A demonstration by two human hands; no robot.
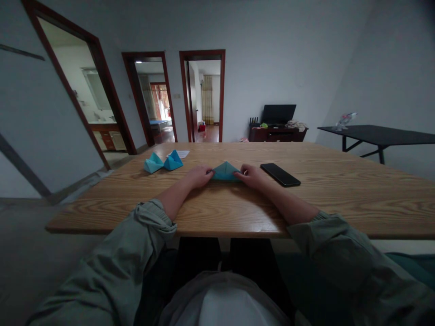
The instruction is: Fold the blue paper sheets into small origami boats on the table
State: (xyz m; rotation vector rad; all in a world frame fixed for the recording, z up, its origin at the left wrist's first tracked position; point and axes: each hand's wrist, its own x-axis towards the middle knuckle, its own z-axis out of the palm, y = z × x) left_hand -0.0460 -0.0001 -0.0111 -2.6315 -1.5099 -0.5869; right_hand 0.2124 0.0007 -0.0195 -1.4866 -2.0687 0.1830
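Observation:
A light-blue origami paper boat (225, 172) with a pointed middle is held between my two hands, just above the wooden table. My left hand (201, 175) pinches its left end, and my right hand (249, 175) grips the right end. Both hands have their fingers closed on the paper. To the left stand two folded paper boats, one pale teal (154, 163) and one brighter blue (173, 160), side by side. A white slip of paper (182, 154) lies partly behind them.
The wooden table (231, 213) spans the width before me. A black phone (280, 174) lies right of my right hand. Farther back are a dark cabinet (277, 134) with a monitor (279, 114), and a black side table (380, 134) at right.

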